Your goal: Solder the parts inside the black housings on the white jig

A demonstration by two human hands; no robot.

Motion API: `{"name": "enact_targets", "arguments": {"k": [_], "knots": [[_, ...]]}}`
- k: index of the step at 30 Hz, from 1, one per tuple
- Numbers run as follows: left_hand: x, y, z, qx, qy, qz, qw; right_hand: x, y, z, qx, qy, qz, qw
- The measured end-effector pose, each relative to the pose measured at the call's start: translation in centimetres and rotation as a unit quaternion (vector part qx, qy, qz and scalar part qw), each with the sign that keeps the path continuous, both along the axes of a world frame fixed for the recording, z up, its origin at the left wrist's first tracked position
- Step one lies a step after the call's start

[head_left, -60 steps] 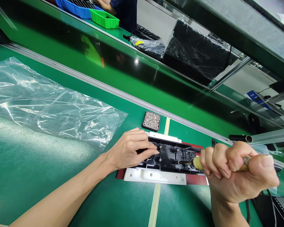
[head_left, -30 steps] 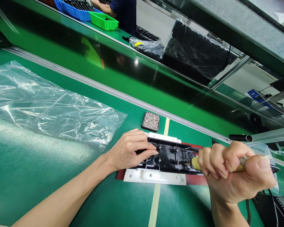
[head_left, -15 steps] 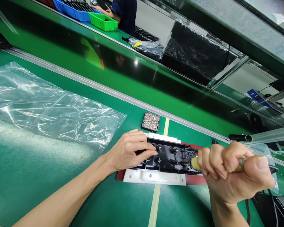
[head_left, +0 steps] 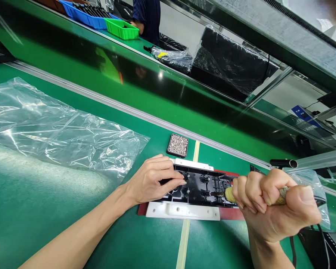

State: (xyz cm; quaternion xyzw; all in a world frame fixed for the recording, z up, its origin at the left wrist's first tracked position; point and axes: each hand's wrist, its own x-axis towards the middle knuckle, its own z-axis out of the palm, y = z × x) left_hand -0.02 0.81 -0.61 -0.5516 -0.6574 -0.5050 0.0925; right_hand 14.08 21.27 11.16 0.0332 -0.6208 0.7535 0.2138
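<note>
Here your right hand (head_left: 274, 209) is fisted tight around a yellow-handled electric screwdriver (head_left: 229, 194), its tip in the black plastic housing (head_left: 204, 185) on the white fixture plate (head_left: 182, 210) by the green bench's near edge; your left hand (head_left: 152, 179) presses curled fingertips on the housing's left end.

glossy black plastic housing (head_left: 201, 185), matt white plastic jig (head_left: 182, 210), crinkled clear plastic bag (head_left: 58, 130), smooth green mat (head_left: 44, 209).

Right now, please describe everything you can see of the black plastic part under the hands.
The black plastic part is a long, flat moulded piece with ribs, pegs and small holes. It lies level in a white fixture on a red base. The left hand presses its left end; the right hand holds a yellowish-handled tool whose tip meets its right portion.
</note>
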Motion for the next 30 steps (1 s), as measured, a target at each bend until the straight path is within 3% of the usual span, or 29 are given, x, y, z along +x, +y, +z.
{"name": "enact_targets", "arguments": {"k": [11,19,30], "knots": [[0.0,-0.1,0.0,0.001,0.007,0.004,1.0,0.2,0.3,-0.1,0.0,0.0,0.026,1.0],[0.0,-0.1,-0.2,0.001,0.003,0.0,1.0,0.1,2.4,0.1,0.057,0.031,0.143,0.988],[-0.1,-0.2,-0.2,-0.002,0.004,-0.002,1.0,-0.1,2.2,0.4,0.026,0.009,0.107,0.994]]}}
